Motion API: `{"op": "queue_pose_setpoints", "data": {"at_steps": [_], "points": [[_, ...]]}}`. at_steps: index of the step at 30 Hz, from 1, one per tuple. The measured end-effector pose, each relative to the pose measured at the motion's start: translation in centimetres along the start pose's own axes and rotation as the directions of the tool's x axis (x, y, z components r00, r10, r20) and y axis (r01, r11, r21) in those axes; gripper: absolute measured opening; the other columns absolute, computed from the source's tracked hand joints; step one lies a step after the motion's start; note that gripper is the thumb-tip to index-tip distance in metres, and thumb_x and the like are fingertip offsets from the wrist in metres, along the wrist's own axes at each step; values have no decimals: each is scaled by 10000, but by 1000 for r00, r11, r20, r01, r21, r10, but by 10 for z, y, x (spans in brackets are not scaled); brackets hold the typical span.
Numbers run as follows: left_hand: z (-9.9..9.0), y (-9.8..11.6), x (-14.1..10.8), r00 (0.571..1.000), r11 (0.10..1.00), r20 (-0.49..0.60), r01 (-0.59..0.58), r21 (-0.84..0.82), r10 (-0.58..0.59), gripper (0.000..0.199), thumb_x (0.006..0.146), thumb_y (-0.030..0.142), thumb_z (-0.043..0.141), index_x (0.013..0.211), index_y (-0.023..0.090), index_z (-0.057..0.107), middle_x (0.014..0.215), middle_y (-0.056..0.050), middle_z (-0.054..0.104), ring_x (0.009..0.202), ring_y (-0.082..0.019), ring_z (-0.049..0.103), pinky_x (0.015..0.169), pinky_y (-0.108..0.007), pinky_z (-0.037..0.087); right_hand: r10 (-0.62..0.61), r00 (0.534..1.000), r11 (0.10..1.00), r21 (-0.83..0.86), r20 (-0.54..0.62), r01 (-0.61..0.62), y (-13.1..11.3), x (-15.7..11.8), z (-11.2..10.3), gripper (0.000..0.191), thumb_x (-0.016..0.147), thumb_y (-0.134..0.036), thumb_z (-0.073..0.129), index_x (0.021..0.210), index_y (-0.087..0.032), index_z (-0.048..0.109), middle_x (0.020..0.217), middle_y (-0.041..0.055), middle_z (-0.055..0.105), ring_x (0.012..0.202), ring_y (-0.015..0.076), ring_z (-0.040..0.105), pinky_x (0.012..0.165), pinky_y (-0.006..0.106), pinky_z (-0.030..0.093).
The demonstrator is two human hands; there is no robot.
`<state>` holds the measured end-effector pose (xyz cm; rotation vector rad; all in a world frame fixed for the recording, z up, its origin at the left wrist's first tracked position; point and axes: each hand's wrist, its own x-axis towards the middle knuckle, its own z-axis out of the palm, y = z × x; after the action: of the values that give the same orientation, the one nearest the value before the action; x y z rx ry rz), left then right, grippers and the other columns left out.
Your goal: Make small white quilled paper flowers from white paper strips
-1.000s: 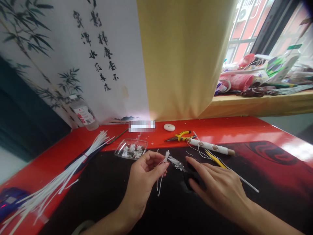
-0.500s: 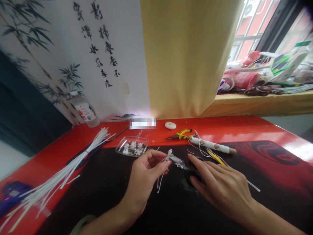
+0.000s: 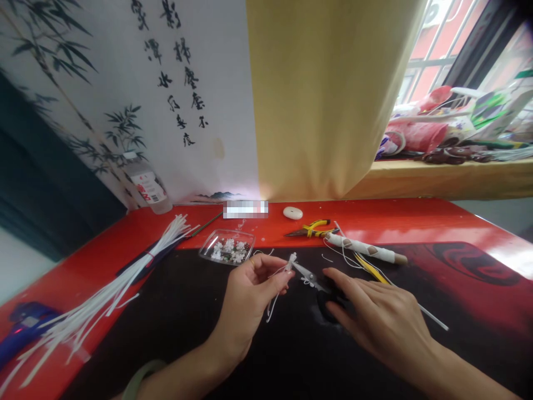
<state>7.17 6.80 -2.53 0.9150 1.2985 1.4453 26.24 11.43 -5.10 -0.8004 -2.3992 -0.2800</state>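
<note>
Between the thumb and fingers of my left hand [image 3: 254, 289] is pinched a small white flower-like piece [image 3: 292, 259], with thin white strands hanging below. My right hand [image 3: 375, 300] is closed around the black handles of a pair of scissors [image 3: 308, 275]. Their blades point left and reach the white piece beside my left fingertips; whether they touch it I cannot tell. Just under the blades a small white flower [image 3: 307, 283] lies on the black mat [image 3: 200, 344]. A clear box [image 3: 205, 256] of white flowers sits behind my left hand.
On the left lies a bundle of white strips [image 3: 125, 278] near a blue glue gun [image 3: 29, 328]. Yellow-handled pliers [image 3: 314, 228], a white-wrapped stick [image 3: 362, 247] and an oval white case [image 3: 292, 213] lie at the back. A bottle [image 3: 147, 186] stands at the back left.
The scissor blades look narrower, closed more tightly at the white piece. The whole view has shifted slightly, and both hands stay in nearly the same place.
</note>
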Motion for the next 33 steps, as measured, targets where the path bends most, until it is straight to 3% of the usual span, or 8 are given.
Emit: {"op": "queue_pose_setpoints", "data": {"at_steps": [2,4,6,9,12,19,27,33], "points": [[0,0,1,1000,1000,2,-1,-2,1,132,662,200,680,765,155,610,735,4,632,669,-82,566,596,-159,460,135,986,975,161,101,-150,-4,3,-4,317,723,-215,548,1037,-188,517,696,-22,653,547,148,605,476,241,408],[-1,-1,2,1000,1000,5,-10,-6,10,149,668,211,676,790,164,605,742,3,635,681,-93,576,603,-171,461,245,929,864,372,278,-339,-9,9,-10,297,701,-208,563,996,-220,530,665,-40,628,528,125,579,481,222,407],[-2,-2,3,1000,1000,16,-25,-15,26,177,671,221,675,821,177,592,736,8,640,666,-95,582,602,-178,458,254,834,648,554,490,-523,-12,15,-18,230,722,-238,563,950,-213,538,656,-31,608,546,114,563,514,216,415],[-2,-2,3,999,999,24,-29,-23,29,175,678,231,669,816,180,573,714,8,653,605,-82,571,575,-174,450,123,692,240,656,711,-716,-11,19,-24,246,741,-334,567,923,-172,534,648,-5,594,529,110,546,515,219,404],[-2,-2,4,999,999,23,-32,-8,32,128,701,231,646,782,171,568,694,3,665,549,-69,555,546,-168,447,20,655,-16,656,755,-755,-8,16,-23,325,756,-420,541,923,-140,543,656,20,593,482,92,520,457,192,343],[-2,-2,0,994,990,26,-111,86,109,65,729,214,613,702,163,585,647,9,656,504,-62,521,505,-160,441,-19,640,-185,626,768,-757,-6,13,-21,372,782,-448,496,948,-122,561,630,30,588,450,78,486,418,169,280],[0,2,-2,989,981,-19,-142,131,146,59,705,173,629,649,189,640,577,19,635,502,-80,542,516,-178,450,-22,629,-318,591,777,-742,-9,12,-20,387,810,-467,444,963,-135,570,625,24,573,458,63,455,422,165,254],[1,3,-2,985,975,-35,-160,157,167,53,674,170,656,637,207,668,552,24,605,505,-90,540,518,-191,448,11,629,-314,600,778,-736,-12,11,-16,362,789,-448,496,944,-126,551,582,-8,511,459,62,416,415,165,238]]}}
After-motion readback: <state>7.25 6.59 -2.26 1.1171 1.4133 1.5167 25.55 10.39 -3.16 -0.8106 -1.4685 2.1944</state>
